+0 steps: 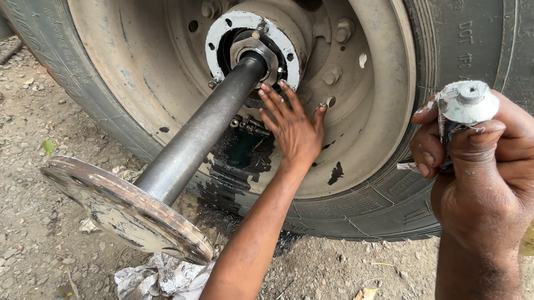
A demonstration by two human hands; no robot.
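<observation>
Left hand [294, 129] lies released, fingers spread on the wheel hub [253, 41] beside the axle shaft [197, 139]; right hand [490, 165] has its grip clenched around a silver tube [467, 104]

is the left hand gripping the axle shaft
No, the left hand lies open with fingers spread on the wheel hub, just beside the shaft.

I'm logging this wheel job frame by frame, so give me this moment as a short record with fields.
Setting: gravel ground beside a large truck wheel
Left hand: fingers spread, touching the hub just below the axle shaft
Right hand: grips a squeezed metal tube, cap up
Axle shaft: partly pulled out, its flange toward the camera
Under flange: crumpled paper
Wheel face: dark oily stains below the hub
</observation>
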